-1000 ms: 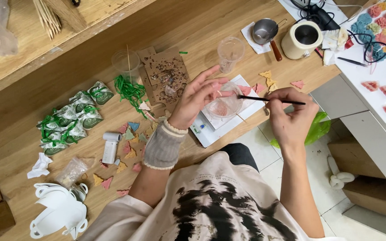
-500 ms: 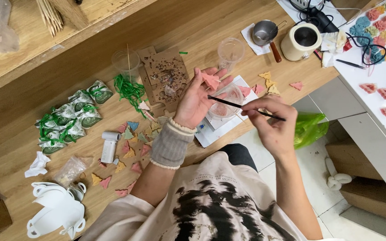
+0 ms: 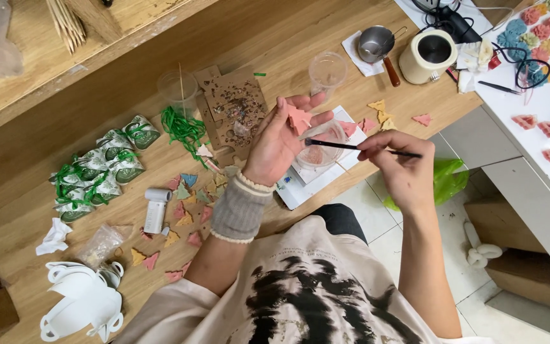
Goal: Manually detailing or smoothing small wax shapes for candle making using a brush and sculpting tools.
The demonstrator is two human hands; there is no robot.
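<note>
A wooden table (image 3: 351, 38) spreads under both hands. Below the grips sits a clear plastic cup (image 3: 321, 150) on a white sheet. The left hand (image 3: 281, 143) has its grip closed on a small pink tree-shaped piece (image 3: 298, 118), held raised. The right hand (image 3: 399, 162) pinches a thin black brush (image 3: 358, 148), its tip just beside the piece
</note>
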